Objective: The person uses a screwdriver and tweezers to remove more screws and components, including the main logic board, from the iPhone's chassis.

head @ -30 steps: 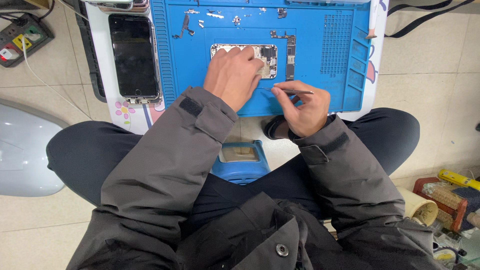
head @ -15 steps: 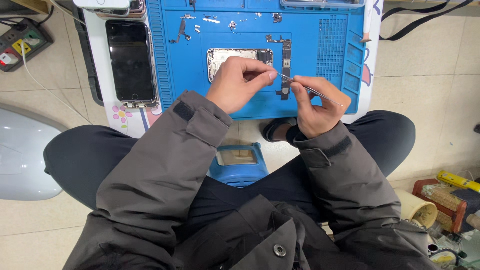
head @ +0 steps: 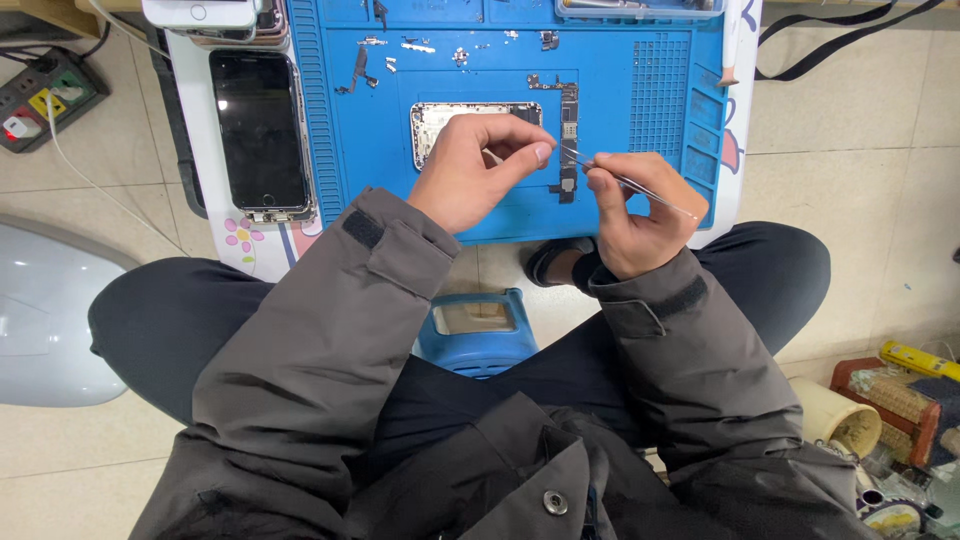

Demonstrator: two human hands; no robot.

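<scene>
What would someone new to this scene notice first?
Probably the bright blue rubber work mat at top centre, with an opened silver phone shell on it. Over it, the left hand pinches something small, while the right hand holds thin metal tweezers. A black-screened phone lies left of the mat.

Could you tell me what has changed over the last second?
The left hand lifted off the open phone shell, fingertips now pinched. The right hand brought its tweezers up towards them. The logic board and black phone stayed put.
</scene>
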